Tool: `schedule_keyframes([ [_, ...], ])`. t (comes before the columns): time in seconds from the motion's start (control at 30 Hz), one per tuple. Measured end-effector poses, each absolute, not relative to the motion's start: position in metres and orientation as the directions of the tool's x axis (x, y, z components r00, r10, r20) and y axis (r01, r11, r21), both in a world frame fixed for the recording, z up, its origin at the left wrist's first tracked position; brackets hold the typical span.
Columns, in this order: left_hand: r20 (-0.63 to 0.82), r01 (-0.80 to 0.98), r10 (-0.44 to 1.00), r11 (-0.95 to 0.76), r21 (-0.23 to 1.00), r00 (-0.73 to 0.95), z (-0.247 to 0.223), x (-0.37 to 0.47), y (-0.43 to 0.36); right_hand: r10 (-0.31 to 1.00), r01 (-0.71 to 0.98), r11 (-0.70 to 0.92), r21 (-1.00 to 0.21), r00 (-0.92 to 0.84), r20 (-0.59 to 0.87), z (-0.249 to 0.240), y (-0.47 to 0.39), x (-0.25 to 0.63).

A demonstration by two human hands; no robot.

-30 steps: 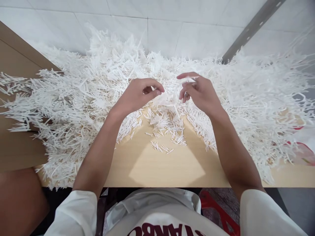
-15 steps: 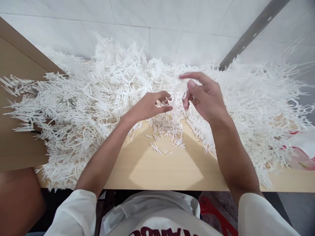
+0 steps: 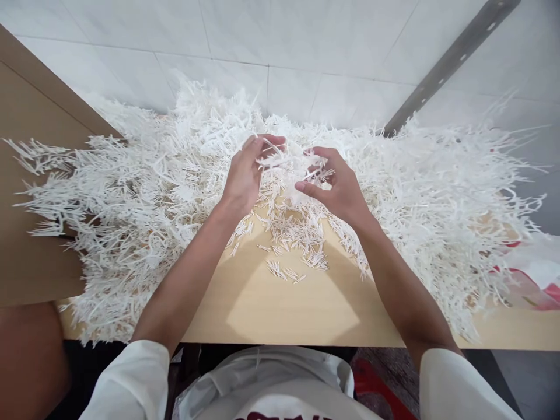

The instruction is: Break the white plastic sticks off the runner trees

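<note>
A large heap of white branching plastic strands (image 3: 175, 169) spreads over the table, thin and spiky like sprigs. Above its middle, a white branched sprig (image 3: 291, 166) is between my two hands. My left hand (image 3: 245, 175) curls its fingers and thumb around strands at the left side of it. From the right, my right hand (image 3: 339, 184) grips the sprig with thumb and fingers bent in. Some fingertips are hidden among the white strands. Below the hands lie loose short white sticks (image 3: 301, 239), several in small bunches on the tabletop.
The pale wooden table (image 3: 289, 309) has its front edge close to my body. A brown cardboard panel (image 3: 39, 192) stands at left. Behind are a white tiled wall (image 3: 306, 35) and a grey slotted metal post (image 3: 450, 64). A red and white plastic bag (image 3: 531, 286) lies at right.
My left hand has risen and turned its fingers upward. My right hand has moved left and down, its fingers now around the strands. The view has shifted slightly.
</note>
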State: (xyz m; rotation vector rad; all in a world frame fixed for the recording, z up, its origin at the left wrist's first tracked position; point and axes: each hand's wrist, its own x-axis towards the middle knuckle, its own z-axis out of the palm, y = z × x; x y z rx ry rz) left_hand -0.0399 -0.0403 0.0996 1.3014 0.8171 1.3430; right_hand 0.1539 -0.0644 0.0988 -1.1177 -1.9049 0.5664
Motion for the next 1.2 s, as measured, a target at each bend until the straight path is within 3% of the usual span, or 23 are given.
schedule_keyframes([
  [0.17, 0.268, -0.109, 0.963, -0.263, 0.959, 0.036, 0.096, -0.048, -0.032, 0.804, 0.509, 0.595, -0.622, -0.376, 0.461, 0.105, -0.065, 0.159],
  [0.3, 0.341, 0.071, 0.939, -0.338, 0.938, -0.039, 0.092, -0.055, -0.027, 0.764, 0.409, 0.586, -0.700, -0.568, 0.307, 0.114, -0.067, 0.169],
  [0.37, 0.344, 0.130, 0.933, -0.330, 0.935, -0.105, 0.092, -0.058, -0.028, 0.801, 0.387, 0.533, -0.753, -0.517, 0.301, 0.117, -0.067, 0.175],
  [0.5, 0.345, 0.103, 0.912, -0.330, 0.938, -0.222, 0.096, -0.059, -0.034, 0.883, 0.392, 0.469, -0.791, -0.206, 0.422, 0.117, -0.063, 0.185],
  [0.7, 0.315, 0.121, 0.949, -0.310, 0.943, -0.023, 0.094, -0.053, -0.033, 0.845, 0.414, 0.479, -0.774, 0.022, 0.534, 0.112, -0.057, 0.183],
  [0.87, 0.281, 0.030, 0.958, -0.283, 0.959, 0.063, 0.094, -0.048, -0.032, 0.877, 0.417, 0.473, -0.776, -0.139, 0.460, 0.113, -0.062, 0.183],
  [1.0, 0.278, 0.015, 0.955, -0.281, 0.960, 0.102, 0.097, -0.047, -0.033, 0.853, 0.558, 0.520, -0.647, -0.292, 0.434, 0.109, -0.060, 0.184],
  [1.1, 0.309, 0.037, 0.946, -0.313, 0.949, 0.094, 0.099, -0.047, -0.033, 0.837, 0.609, 0.539, -0.582, -0.311, 0.450, 0.104, -0.057, 0.182],
  [1.2, 0.333, 0.023, 0.939, -0.336, 0.942, 0.088, 0.098, -0.046, -0.035, 0.833, 0.574, 0.543, -0.613, -0.278, 0.478, 0.102, -0.057, 0.177],
])
